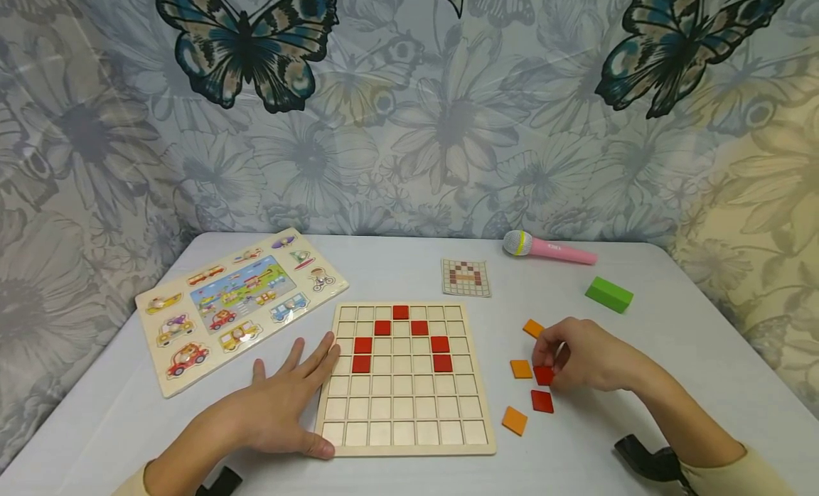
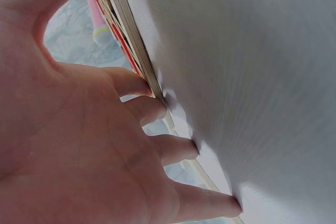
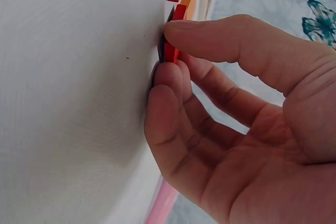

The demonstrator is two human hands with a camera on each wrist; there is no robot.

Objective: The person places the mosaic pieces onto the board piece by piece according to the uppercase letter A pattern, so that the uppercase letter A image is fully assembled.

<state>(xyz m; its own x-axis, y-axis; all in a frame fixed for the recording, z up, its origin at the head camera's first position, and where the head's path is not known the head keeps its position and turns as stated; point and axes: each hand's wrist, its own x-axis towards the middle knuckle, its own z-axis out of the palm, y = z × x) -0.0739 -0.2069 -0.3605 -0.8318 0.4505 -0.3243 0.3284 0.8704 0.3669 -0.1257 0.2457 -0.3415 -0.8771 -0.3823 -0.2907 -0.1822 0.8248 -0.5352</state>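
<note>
"Pale sleeves (image 1: pixel 742 476) sit nearest. What's held?"

"Right hand (image 1: pixel 589 355) pinches a red tile (image 1: pixel 543 376) right of the grid board (image 1: pixel 416 451) (a second red tile (image 1: pixel 542 401) lies just nearer). Left hand (image 1: pixel 281 407), spread, touches the board's left edge, grasping nothing."

"Any risk?"

"A loose pinch could drop the tile; left-hand pressure could skew the board."

My left hand (image 1: pixel 284 403) lay along the left edge of the gridded board (image 1: pixel 409 450), a picture puzzle (image 1: pixel 246 286) at far left; a pattern card (image 1: pixel 466 278) lay beyond the board's far edge, a microphone (image 1: pixel 553 250) right of that, a block (image 1: pixel 609 295) nearer, loose tiles (image 1: pixel 521 369) by my right hand (image 1: pixel 591 354)
</note>
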